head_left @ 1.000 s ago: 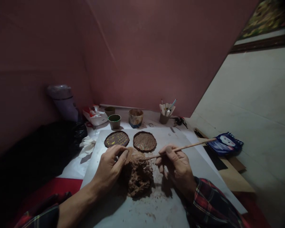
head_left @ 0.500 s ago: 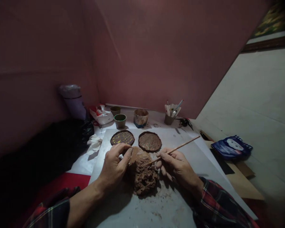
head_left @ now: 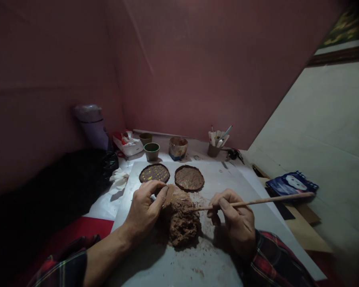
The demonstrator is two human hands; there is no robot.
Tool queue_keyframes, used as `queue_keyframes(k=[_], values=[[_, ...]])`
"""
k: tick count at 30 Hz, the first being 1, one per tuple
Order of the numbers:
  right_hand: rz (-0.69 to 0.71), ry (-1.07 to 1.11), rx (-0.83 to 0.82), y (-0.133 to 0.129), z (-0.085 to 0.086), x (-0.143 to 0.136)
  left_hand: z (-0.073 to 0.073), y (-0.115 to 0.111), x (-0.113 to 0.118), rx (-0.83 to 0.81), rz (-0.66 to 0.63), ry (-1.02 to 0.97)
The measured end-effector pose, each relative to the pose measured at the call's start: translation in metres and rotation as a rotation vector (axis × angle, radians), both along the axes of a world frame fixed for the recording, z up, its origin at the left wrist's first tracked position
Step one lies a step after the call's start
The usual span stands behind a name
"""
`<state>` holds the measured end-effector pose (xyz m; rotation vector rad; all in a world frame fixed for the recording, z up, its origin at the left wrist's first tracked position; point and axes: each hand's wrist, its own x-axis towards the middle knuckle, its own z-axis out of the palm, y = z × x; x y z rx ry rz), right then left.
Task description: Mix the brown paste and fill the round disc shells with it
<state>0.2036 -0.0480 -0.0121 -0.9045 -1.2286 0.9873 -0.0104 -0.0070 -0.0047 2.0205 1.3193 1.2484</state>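
Observation:
A lumpy mound of brown, clay-like paste [head_left: 184, 225] sits in the middle of the white board [head_left: 224, 263]. It lies against a flat brown piece [head_left: 175, 193], whose edge shows above it. My left hand [head_left: 146, 203] is closed at the left edge of this flat piece, thumb and forefinger pinching it. In my right hand [head_left: 235, 215] is a thin wooden stick [head_left: 266, 200], gripped like a pen and lying nearly level. Its left tip touches the top of the mound. Two round brown discs with raised rims lie behind, one yellow-flecked disc [head_left: 154, 173] and one plain disc [head_left: 189, 178].
Behind the board stand a green-lined cup [head_left: 151, 153], a smeared tub [head_left: 178, 149] and a cup of pens [head_left: 214, 150]. Crumpled tissue [head_left: 119, 180] and a black bag [head_left: 62, 187] lie left. A blue pouch [head_left: 291, 184] lies right on cardboard.
My right hand has moved right and slightly down, and the stick has swung from a steep slant to nearly level. My left hand has stayed in place.

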Motion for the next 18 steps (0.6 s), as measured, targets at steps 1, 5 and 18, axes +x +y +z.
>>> queue_keyframes(k=[1, 5, 18], values=[[0.013, 0.002, -0.016, 0.001, 0.000, 0.000, 0.000, 0.000, 0.000, -0.002, 0.000, -0.001], [0.161, -0.015, -0.176, 0.008, -0.001, 0.003, 0.001, 0.001, 0.000, -0.012, -0.009, -0.006], [0.008, -0.018, -0.178, 0.010, 0.003, -0.005, 0.000, -0.002, 0.001, -0.013, -0.013, 0.011]])
